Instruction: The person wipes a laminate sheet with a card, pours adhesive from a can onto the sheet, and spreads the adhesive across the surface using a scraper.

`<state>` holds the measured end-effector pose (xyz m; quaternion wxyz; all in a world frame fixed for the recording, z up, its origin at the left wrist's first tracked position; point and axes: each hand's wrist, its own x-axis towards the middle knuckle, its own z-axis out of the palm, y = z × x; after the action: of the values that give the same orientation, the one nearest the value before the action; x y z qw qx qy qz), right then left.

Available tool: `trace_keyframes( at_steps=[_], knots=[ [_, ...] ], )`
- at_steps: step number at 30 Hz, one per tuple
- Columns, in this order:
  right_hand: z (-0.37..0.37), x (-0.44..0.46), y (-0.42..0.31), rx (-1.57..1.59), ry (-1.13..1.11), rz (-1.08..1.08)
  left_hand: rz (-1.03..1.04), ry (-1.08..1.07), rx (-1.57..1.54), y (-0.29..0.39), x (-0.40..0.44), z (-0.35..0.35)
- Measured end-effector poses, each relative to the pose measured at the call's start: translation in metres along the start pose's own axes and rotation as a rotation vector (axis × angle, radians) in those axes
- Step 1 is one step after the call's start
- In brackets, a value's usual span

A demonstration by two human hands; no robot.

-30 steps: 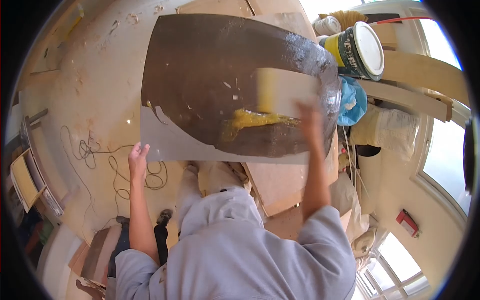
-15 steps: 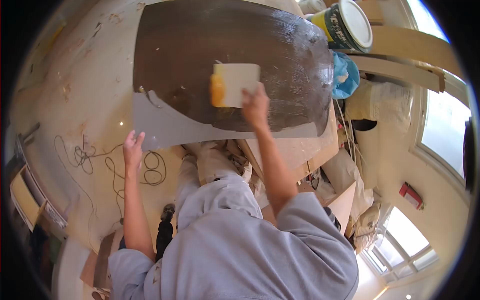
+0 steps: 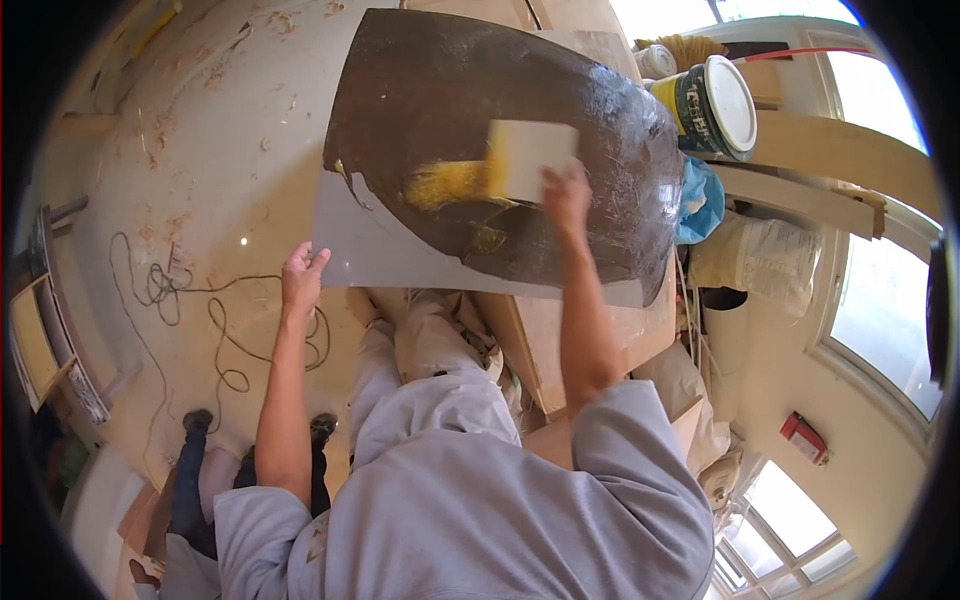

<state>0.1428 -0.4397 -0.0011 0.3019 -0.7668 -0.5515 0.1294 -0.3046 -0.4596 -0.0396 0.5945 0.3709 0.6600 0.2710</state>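
Note:
My left hand [image 3: 303, 278] grips the near left corner of a grey sheet [image 3: 385, 250], thumb and fingers closed on its edge. Dark brown coating [image 3: 430, 95] covers most of the sheet, with a glossy, rough patch towards the right. In my right hand [image 3: 566, 195] is a pale flat spreader [image 3: 535, 160], held over the middle of the coating. Its left edge is smeared yellow. A streak of yellow paste [image 3: 443, 186] lies just left of that edge, on the brown surface.
A lidded bucket [image 3: 728, 107] lies tilted beyond the sheet's right side, above a blue bag [image 3: 702, 203]. Cables [image 3: 232, 345] loop over the floor at left. Another person's legs [image 3: 190, 480] show at lower left. Boards lean by the windows at right.
Since the first frame, the spreader has swept left, then moved back slightly right. The yellow paste now lies farther left as a streak. My left hand still holds the corner.

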Motion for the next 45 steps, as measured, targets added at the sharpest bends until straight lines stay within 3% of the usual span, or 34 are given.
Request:
trace_keyframes(
  at_steps=[2, 3, 5, 7, 8, 10, 11, 12, 13, 16, 18, 19, 20, 21, 22, 23, 24, 26, 27, 28, 30, 33, 36, 38, 41, 45],
  knots=[
    [0.042, 0.000, -0.083, 0.072, -0.154, -0.010, 0.051, 0.000, -0.023, -0.003, 0.001, 0.001],
    [0.065, -0.007, -0.115, 0.088, -0.260, 0.114, 0.010, -0.008, -0.049, 0.005, -0.001, 0.003],
    [0.067, -0.026, -0.172, 0.178, -0.301, -0.082, -0.075, -0.027, -0.103, 0.024, -0.010, 0.009],
    [0.035, -0.045, -0.194, 0.209, -0.352, -0.139, -0.108, -0.054, -0.105, 0.023, -0.011, 0.007],
    [0.012, -0.053, -0.191, 0.223, -0.321, -0.190, -0.126, -0.065, -0.106, 0.022, -0.010, 0.005],
    [-0.033, -0.062, -0.141, 0.139, -0.314, -0.014, -0.036, -0.059, -0.120, 0.015, -0.006, 0.005],
    [-0.054, -0.067, -0.092, -0.072, -0.224, -0.113, 0.009, -0.053, -0.127, 0.012, -0.005, 0.004],
    [-0.072, -0.069, -0.046, 0.005, -0.075, -0.014, -0.042, -0.067, -0.129, 0.015, -0.005, 0.003],
    [-0.096, -0.069, -0.023, 0.181, -0.041, 0.271, -0.093, -0.082, -0.129, 0.020, -0.007, 0.002],
    [-0.103, -0.094, 0.037, 0.001, 0.039, 0.242, -0.107, -0.074, -0.112, 0.002, 0.002, -0.001],
    [-0.070, -0.104, 0.041, 0.041, 0.062, 0.186, -0.081, -0.030, -0.107, -0.002, 0.002, -0.001],
    [-0.050, -0.100, 0.008, -0.050, 0.053, 0.200, -0.073, -0.005, -0.106, 0.009, -0.005, 0.003],
    [-0.032, -0.098, -0.023, 0.049, -0.036, 0.149, -0.065, 0.011, -0.102, 0.015, -0.011, 0.007],
    [0.001, -0.098, -0.034, -0.187, -0.091, -0.069, -0.060, 0.018, -0.077, 0.014, -0.012, 0.009],
    [0.009, -0.082, -0.108, 0.165, -0.121, 0.269, -0.050, 0.025, -0.055, 0.013, -0.011, 0.011],
    [0.040, -0.084, -0.118, 0.042, -0.244, 0.179, -0.038, 0.035, -0.033, 0.013, -0.009, 0.011],
    [0.044, -0.086, -0.150, 0.176, -0.134, -0.011, -0.007, 0.046, 0.000, 0.011, -0.003, 0.005],
    [0.035, -0.092, -0.193, 0.088, -0.180, -0.214, 0.050, 0.071, 0.064, 0.005, 0.009, -0.010],
    [0.024, -0.098, -0.203, 0.103, -0.204, -0.223, 0.102, 0.166, 0.162, 0.023, 0.002, -0.014],
    [0.014, -0.105, -0.211, 0.120, -0.231, -0.235, 0.063, 0.088, 0.109, 0.023, 0.004, -0.027],
    [0.004, -0.119, -0.213, 0.159, -0.208, -0.211, -0.010, -0.068, 0.008, 0.019, 0.012, -0.068],
    [0.005, -0.150, -0.177, 0.212, -0.071, -0.033, -0.066, 0.002, -0.099, -0.006, -0.005, -0.080],
    [-0.023, -0.161, -0.142, 0.258, 0.009, 0.301, -0.089, 0.071, -0.037, -0.016, -0.020, -0.047],
    [-0.040, -0.161, -0.119, 0.425, 0.183, 0.338, -0.040, 0.084, -0.037, -0.002, -0.027, -0.026],
    [-0.082, -0.158, -0.110, 0.184, -0.057, 0.264, -0.046, 0.117, -0.051, 0.015, -0.036, -0.028],
    [-0.073, -0.157, -0.111, 0.302, -0.139, 0.246, -0.028, 0.148, -0.054, -0.009, -0.047, -0.085]
  ],
)
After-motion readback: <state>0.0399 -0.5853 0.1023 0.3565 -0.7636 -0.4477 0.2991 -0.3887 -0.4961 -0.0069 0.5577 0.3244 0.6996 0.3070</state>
